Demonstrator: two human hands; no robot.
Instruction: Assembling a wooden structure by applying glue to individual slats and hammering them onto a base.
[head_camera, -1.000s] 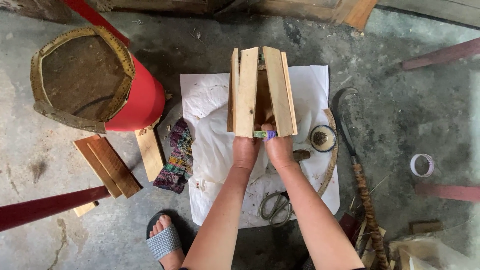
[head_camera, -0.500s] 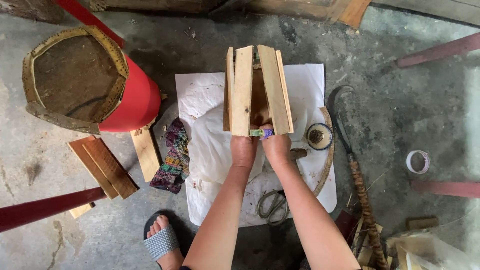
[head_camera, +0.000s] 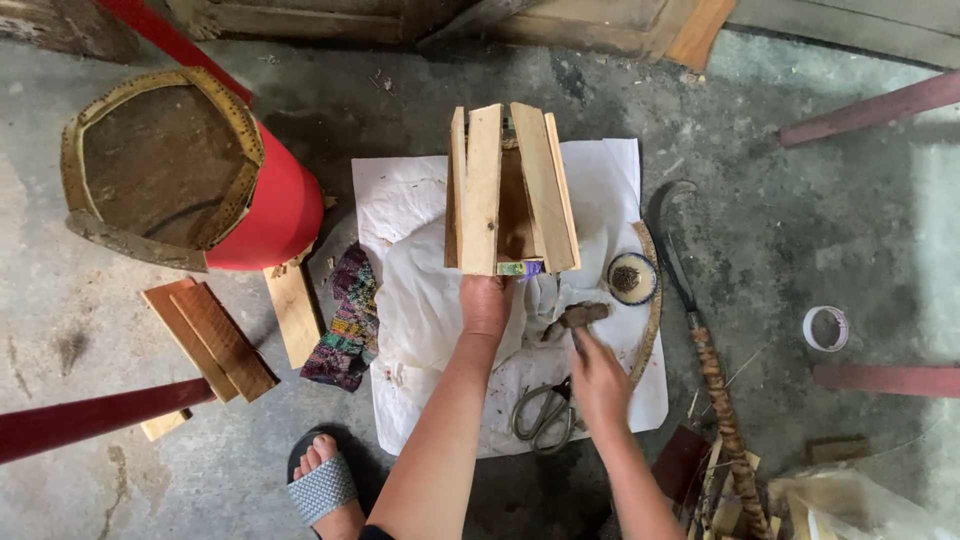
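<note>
Over the crumpled white paper sheet (head_camera: 420, 300), my left hand (head_camera: 487, 302) is clamped on the lower end of the pale wooden slat frame (head_camera: 510, 190), propping it upright. My right hand (head_camera: 598, 380) is closed around a small wooden-handled hammer (head_camera: 570, 318), beside metal scissors (head_camera: 540, 412).

Grey concrete floor (head_camera: 820, 240) — white sheet (head_camera: 420, 200), red drum (head_camera: 270, 215), loose planks (head_camera: 215, 340) lie on it.

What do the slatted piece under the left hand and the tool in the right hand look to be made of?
Slatted frame: pale unfinished wood, grain showing. Hammer in the right hand: dull dark head, likely metal; handle unclear. The left hand grips the frame's near end.
</note>
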